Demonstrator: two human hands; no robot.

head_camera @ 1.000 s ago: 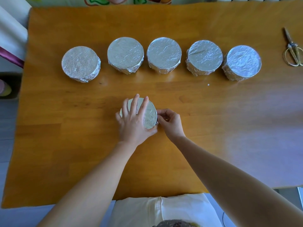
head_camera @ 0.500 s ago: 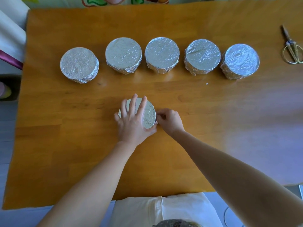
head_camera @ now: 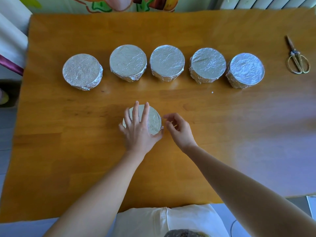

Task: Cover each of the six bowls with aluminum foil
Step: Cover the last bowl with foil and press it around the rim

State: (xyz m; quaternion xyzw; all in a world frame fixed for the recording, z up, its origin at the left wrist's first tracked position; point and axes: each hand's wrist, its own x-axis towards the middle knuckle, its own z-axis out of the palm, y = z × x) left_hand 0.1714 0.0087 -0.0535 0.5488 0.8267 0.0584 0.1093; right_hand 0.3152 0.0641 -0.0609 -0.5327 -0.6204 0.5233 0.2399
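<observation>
Under my flat left grip point(head_camera: 136, 132) the foiled bowl point(head_camera: 153, 122) sits pinned, so my empty, slack right grip point(head_camera: 179, 129) beside it can tuck edges.

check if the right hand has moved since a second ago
Yes. The right hand has pulled slightly to the right, off the edge of the near foil-covered bowl that its fingertips were touching; a small gap now shows between them.

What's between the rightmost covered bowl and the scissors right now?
Nothing. The head view shows only bare wooden tabletop between the rightmost foil-covered bowl and the scissors.
</observation>
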